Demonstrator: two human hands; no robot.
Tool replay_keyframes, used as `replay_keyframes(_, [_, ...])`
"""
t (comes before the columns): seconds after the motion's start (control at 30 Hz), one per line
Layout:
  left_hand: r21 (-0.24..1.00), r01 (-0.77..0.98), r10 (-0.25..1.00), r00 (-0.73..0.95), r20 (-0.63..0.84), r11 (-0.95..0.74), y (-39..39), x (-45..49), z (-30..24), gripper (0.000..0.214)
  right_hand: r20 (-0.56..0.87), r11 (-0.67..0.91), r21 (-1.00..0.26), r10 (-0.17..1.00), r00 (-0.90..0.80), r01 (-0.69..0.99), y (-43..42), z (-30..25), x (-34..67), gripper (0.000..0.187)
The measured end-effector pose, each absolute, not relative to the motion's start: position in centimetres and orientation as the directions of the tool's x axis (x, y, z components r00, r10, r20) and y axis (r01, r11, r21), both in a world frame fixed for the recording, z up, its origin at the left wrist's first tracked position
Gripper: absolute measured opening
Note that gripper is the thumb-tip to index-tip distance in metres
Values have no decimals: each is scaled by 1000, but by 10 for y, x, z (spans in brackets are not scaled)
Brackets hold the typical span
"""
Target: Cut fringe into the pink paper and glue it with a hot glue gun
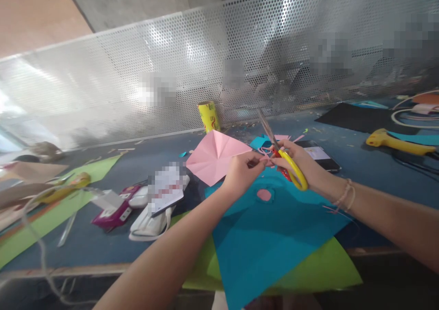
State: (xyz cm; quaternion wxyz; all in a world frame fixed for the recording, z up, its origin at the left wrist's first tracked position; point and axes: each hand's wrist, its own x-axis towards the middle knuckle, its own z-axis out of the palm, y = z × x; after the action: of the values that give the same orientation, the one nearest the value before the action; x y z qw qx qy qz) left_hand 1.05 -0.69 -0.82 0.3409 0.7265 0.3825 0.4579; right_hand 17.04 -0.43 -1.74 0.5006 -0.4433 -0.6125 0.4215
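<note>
My right hand (297, 162) grips yellow-handled scissors (285, 160) with the blades pointing up and away. My left hand (243, 170) is pinched on a small pink paper piece (264, 160) right at the scissors, above a teal paper sheet (270, 237). A small pink flower-shaped cutout (264, 194) lies on the teal sheet just below my hands. A larger creased pink paper (214, 156) lies behind my left hand.
A green sheet (318, 271) lies under the teal one at the table's front edge. To the left are a white device (147, 225), a magenta box (115, 211) and another green sheet (51, 209). A yellow roll (209, 116) stands by the perforated metal wall; a yellow glue gun (394, 143) lies right.
</note>
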Motion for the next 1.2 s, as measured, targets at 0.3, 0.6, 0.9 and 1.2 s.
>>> replay_keyframes(0.3, [906,150,910,198,365,-396,-8,11,-6,14,212,215,-975,975,-62,59,7,-23,179,31])
replay_keyframes(0.6, [974,-17,967,118,224,-224,1,10,-8,9,233,243,-938,970,-72,246,12,-26,183,34])
replay_keyframes(0.9, [960,-169,971,43,234,-224,3,10,-8,7,354,449,-820,885,-302,354,12,-30,186,26])
replay_keyframes(1.2, [900,-263,934,-13,357,-348,4,7,-6,16,366,537,-726,831,-419,431,-3,-24,178,23])
